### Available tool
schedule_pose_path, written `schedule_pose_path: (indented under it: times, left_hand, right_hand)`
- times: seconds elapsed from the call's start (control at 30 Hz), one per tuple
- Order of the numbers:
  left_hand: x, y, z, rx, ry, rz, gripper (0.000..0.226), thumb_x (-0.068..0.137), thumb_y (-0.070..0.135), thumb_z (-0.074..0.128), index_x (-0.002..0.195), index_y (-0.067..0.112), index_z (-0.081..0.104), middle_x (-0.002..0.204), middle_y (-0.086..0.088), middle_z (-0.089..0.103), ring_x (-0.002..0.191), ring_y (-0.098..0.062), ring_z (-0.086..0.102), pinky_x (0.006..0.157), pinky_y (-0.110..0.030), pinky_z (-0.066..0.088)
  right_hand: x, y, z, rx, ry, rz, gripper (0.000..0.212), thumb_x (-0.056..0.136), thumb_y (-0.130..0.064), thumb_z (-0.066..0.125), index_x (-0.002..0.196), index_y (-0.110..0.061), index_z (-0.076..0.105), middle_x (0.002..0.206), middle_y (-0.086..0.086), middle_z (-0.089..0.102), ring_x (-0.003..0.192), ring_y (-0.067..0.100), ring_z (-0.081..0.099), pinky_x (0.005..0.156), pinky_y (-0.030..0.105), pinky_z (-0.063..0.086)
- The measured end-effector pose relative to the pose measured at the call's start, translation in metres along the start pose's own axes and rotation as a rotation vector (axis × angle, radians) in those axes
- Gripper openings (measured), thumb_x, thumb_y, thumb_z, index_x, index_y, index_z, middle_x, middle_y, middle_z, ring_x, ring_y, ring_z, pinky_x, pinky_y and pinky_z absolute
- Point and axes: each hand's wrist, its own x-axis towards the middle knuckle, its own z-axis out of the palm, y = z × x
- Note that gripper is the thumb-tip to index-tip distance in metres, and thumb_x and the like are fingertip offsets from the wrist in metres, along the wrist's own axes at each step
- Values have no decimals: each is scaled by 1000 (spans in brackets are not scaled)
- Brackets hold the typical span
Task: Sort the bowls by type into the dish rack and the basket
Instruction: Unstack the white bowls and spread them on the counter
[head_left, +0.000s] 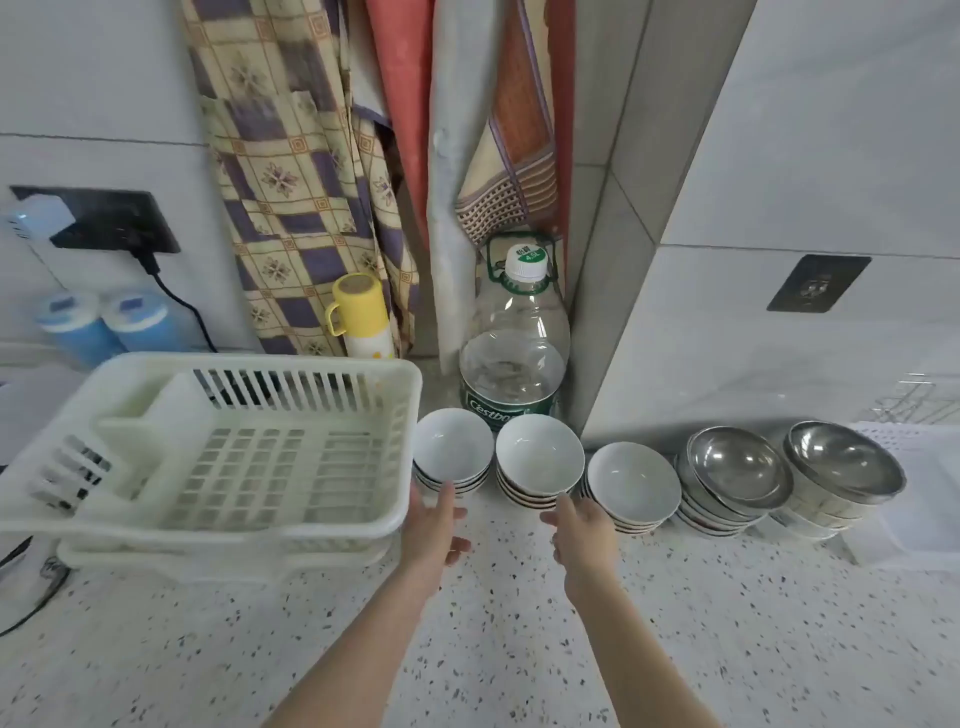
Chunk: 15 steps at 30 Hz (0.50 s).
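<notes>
Head view: left hand (434, 525) and right hand (584, 525) extended, each grip relaxed open, empty, nearing white bowl stacks (540, 460) on table (519, 649). Dish rack (228, 447) empty, beside leftmost stack for short transfers. Steel bowl stacks (737, 467) grouped separately at right, likely for basket, not identifiable here.

a single wide-angle head view looks forward and steeply down from above the speckled counter (519, 649), close enough that both forearms enter from the bottom edge. it faces the tiled wall corner (613, 208), with straight lines bowing toward the frame's edges.
</notes>
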Motion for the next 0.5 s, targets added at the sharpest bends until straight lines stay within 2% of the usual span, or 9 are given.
schedule_pose_path:
  times: [0.13,0.2,0.27,0.33,0.37,0.43,0.5]
  left_hand:
    - [17,0,0,-62,66,40,60,99,43,52,150,45,20,89,-9,74,33,-13,43,37,-20,34]
    - [21,3,3,-95,90,52,51,97,44,54,144,40,32,78,-2,75,38,-11,45,34,-20,32]
    - [23,5,7,-134,115,65,44,98,39,56,138,38,38,71,8,74,49,-9,57,34,-18,30]
    - [26,8,9,-169,124,87,38,99,28,55,133,36,41,85,8,72,57,-4,67,33,-17,28]
    - [27,10,10,-176,130,83,34,100,24,54,129,35,42,89,5,72,56,-4,67,33,-17,28]
    - [30,11,10,-173,145,58,25,99,20,52,117,35,43,72,3,75,43,-10,56,31,-17,29]
    - [34,10,10,-164,148,43,24,99,18,49,114,35,41,60,3,73,37,-13,42,31,-18,28]
  right_hand:
    - [11,-4,12,-104,83,-107,28,95,-28,44,93,-6,63,76,-1,72,59,19,46,59,33,39]
    - [12,-4,18,-150,126,-150,28,95,-29,43,85,-10,61,72,-2,71,60,20,51,59,33,43]
    - [14,-5,23,-209,174,-194,24,96,-30,44,87,-13,60,71,-2,72,64,17,57,58,28,43]
    - [17,-6,27,-252,210,-221,16,95,-28,47,97,-16,57,74,-1,72,66,8,57,53,24,38]
    - [17,-6,29,-263,220,-228,13,94,-27,48,100,-18,56,75,0,72,66,4,57,51,22,36]
    - [18,-8,31,-257,227,-219,11,91,-21,50,101,-19,55,74,1,72,65,4,57,49,21,34]
    - [19,-9,31,-228,230,-199,10,88,-16,51,96,-19,55,72,1,72,64,6,57,49,22,34]
